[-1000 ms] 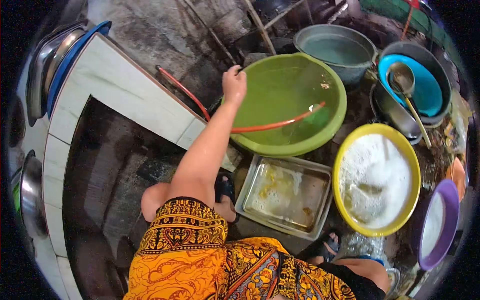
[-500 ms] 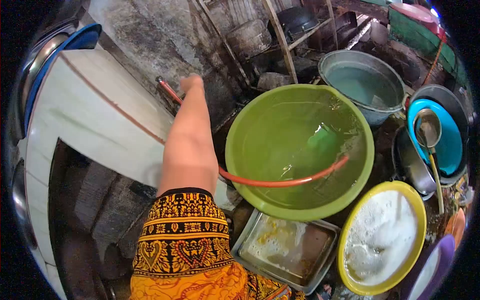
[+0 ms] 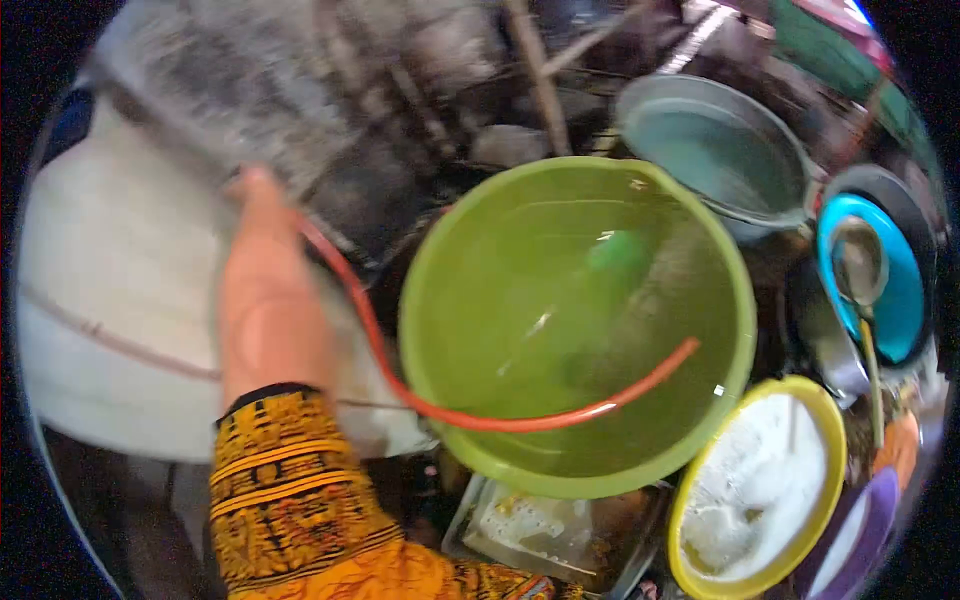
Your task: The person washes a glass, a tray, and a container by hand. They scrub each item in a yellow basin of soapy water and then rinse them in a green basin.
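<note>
Orange hose point(image 3: 510, 424) curves glossily; I cannot tell whether the blurred left hand point(image 3: 256, 184) grasps it.

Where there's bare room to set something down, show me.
The white ledge looks bare between the left arm and the picture's left edge. Right of the green tub it is crowded: yellow basin, purple basin and blue basin sit close together.

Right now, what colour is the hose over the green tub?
The hose is orange-red, best seen in head view.
</note>
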The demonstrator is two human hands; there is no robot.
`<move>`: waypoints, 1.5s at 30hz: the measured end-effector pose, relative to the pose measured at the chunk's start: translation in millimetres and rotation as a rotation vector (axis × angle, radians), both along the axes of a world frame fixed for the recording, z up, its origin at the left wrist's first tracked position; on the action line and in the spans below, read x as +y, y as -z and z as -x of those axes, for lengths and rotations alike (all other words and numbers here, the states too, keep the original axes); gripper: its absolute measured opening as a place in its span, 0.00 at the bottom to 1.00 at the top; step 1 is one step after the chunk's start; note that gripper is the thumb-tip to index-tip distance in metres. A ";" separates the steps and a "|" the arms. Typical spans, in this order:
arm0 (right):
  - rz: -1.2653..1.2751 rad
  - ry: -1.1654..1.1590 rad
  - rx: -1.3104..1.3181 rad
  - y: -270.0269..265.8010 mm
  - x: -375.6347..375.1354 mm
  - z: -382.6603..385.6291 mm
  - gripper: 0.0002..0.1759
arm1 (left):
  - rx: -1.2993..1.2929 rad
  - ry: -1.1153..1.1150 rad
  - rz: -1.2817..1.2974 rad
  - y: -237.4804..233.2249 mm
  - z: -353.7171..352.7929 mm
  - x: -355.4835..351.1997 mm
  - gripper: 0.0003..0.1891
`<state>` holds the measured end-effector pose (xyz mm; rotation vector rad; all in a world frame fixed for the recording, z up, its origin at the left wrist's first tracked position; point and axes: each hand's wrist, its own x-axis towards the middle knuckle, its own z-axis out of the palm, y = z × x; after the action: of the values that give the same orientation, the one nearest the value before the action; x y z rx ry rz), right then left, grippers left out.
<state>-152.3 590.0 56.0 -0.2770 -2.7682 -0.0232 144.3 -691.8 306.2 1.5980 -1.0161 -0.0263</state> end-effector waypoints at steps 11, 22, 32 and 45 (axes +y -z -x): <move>0.137 0.399 -0.002 -11.4 100.0 -122.3 0.17 | 0.160 0.234 -0.169 -40.3 -5.4 16.7 0.19; -0.072 0.601 -0.137 -52.3 15.9 -107.3 0.17 | 0.268 0.340 -0.304 -45.6 37.8 124.9 0.16; 0.024 0.718 -0.103 -15.3 64.0 -119.4 0.18 | 0.230 0.450 -0.249 -28.2 64.1 87.7 0.20; 1.367 0.630 0.067 -66.3 35.3 -61.9 0.16 | -0.050 0.995 0.112 56.9 256.8 144.8 0.25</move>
<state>-90.4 625.3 122.2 -1.3699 -2.0311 1.6387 -112.5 -547.0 249.3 0.8629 -1.7239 -0.5922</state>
